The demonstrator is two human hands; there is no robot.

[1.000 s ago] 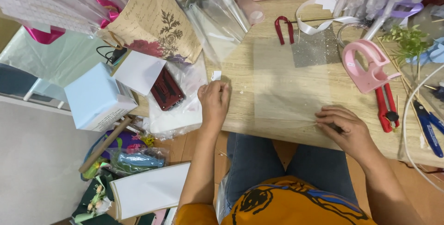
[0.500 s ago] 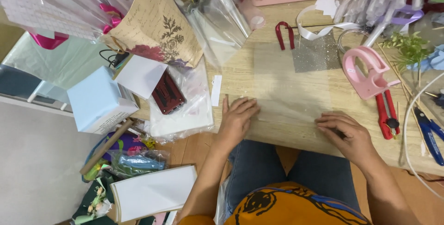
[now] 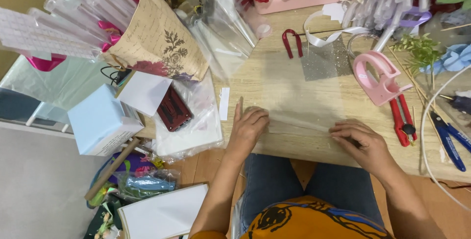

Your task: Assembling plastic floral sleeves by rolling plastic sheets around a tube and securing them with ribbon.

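Both hands lie flat on a clear plastic sheet [image 3: 299, 106] spread over the near part of the wooden table [image 3: 274, 79]. The left hand [image 3: 249, 127] presses down by the sheet's near left corner, fingers together and stretched out, gripping nothing. The right hand [image 3: 360, 140] sits close to the table's near edge, fingers bent and bunched on the sheet's near right edge; whether they pinch the film or only press it I cannot tell. A crease runs across the sheet between the two hands.

Toward the table's right edge there is a pink tape dispenser [image 3: 380, 77], with red-handled cutters [image 3: 403, 120] just on its near side and blue-handled pliers [image 3: 449, 140] further right. Near the far edge lie a bent red ribbon [image 3: 293, 41] and a grey glittery square [image 3: 325, 62], which sits under the far end of the sheet. At the far left corner a paper-wrapped bouquet cone [image 3: 159, 42] leans, and off the left edge are a pale blue box [image 3: 100, 121] and a dark red case [image 3: 172, 110]
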